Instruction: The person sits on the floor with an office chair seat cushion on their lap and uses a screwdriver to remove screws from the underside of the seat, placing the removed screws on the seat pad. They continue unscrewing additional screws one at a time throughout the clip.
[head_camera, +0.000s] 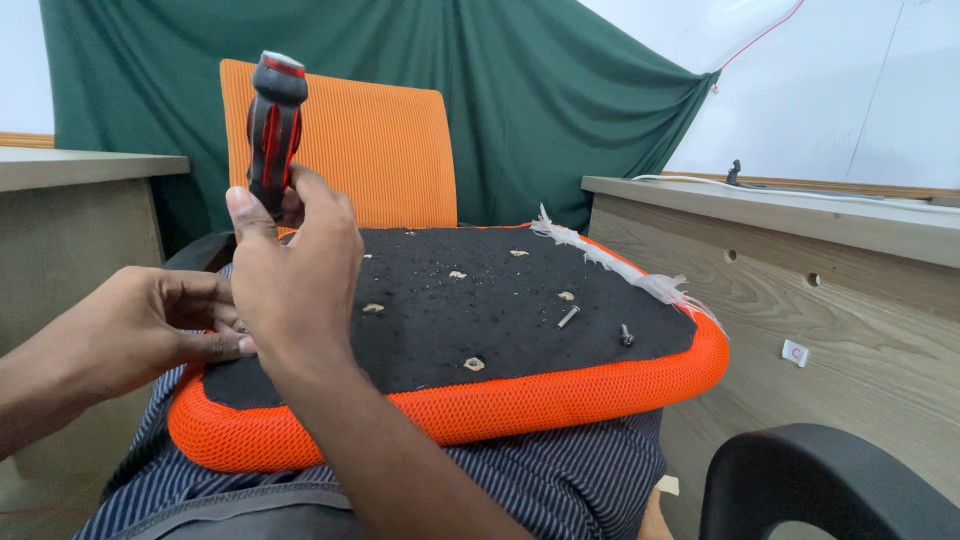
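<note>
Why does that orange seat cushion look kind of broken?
The orange mesh seat cushion lies upside down on the person's lap. White frayed fabric sticks out at its far edge, and two loose metal bolts lie on its black underside.

The right hand (295, 275) grips a screwdriver handle of glossy red and black plastic (274, 128), smooth with rubbery-looking black ridges. The upturned seat cushion (560, 395) has a rim of coarse orange mesh cloth and an underside of matt black fabric, rough and speckled with pale crumbs. Two short screws of dull grey metal (568, 317) lie on it. A frayed white fibre strip (610, 262) looks wispy. The wood-grain laminate desk (850, 300) is matt. The trousers of striped blue cloth (560, 470) look soft.
</note>
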